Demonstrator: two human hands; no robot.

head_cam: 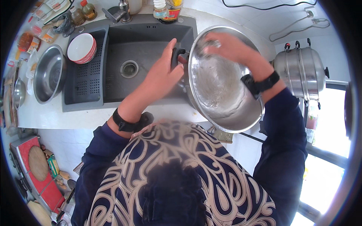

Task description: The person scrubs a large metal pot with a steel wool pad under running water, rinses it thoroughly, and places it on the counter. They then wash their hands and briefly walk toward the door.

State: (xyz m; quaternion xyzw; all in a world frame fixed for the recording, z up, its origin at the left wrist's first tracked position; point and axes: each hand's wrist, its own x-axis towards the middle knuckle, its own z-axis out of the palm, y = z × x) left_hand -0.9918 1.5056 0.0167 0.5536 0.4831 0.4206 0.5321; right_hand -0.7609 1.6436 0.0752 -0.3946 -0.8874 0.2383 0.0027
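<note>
A large stainless steel pot [226, 113] is tilted at the right edge of the grey sink [150, 56], its open top facing me, with what looks like water inside. My left hand [165, 72] grips the pot's black side handle [176, 58]. Inside the upper part of the pot is my right hand [226, 46], blurred, with its fingers on a shiny scrubber-like thing [210, 46], probably a steel wool scourer. The drain [129, 69] shows in the sink's bottom.
Red and white bowls [82, 48] sit in the perforated tray [89, 84] at the left. Beside it stands a metal basin [49, 75]. The faucet [123, 12] and bottles [89, 10] are behind. A stacked steamer pot [301, 73] stands at right.
</note>
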